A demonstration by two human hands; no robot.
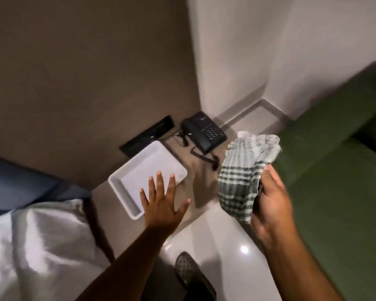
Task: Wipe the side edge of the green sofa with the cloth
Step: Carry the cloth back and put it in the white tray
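The green sofa (326, 170) fills the right side of the head view, its side edge running from the wall corner down toward me. My right hand (271, 200) grips a green-and-white checked cloth (243, 174), which hangs bunched in the air just left of the sofa's side edge; whether it touches the sofa I cannot tell. My left hand (161, 200) is held flat with fingers spread, holding nothing, above the near corner of a white tray.
On a low surface by the brown wall sit a white tray (126, 192), a black telephone (204, 132) with coiled cord and a black wall panel (148, 135). White bedding (37, 246) lies at lower left. A dark perforated shoe (189, 270) stands on the glossy floor.
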